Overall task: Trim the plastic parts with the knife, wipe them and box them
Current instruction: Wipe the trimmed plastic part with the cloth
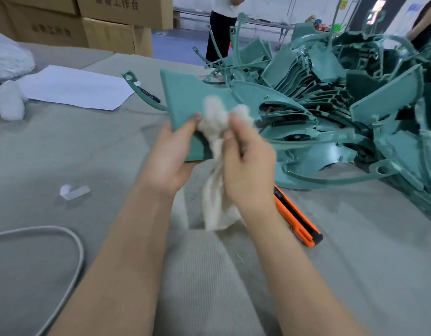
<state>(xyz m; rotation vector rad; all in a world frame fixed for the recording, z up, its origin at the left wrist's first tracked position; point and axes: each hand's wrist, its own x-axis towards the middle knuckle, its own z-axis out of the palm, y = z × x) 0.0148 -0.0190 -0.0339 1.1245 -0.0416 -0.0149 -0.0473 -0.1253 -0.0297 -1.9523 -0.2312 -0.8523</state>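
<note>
A teal plastic part is held up over the table by my left hand, which grips its near edge with the thumb on the flat face. My right hand holds a crumpled white cloth against that face, and the cloth's loose end hangs down below both hands. An orange and black utility knife lies on the table just right of my right wrist. A big heap of teal plastic parts fills the right side.
Grey fabric covers the table. A white sheet lies far left, with a curved teal strip beside it. A small white scrap and a grey cable lie at the left. Cardboard boxes stand behind. A person stands at the back.
</note>
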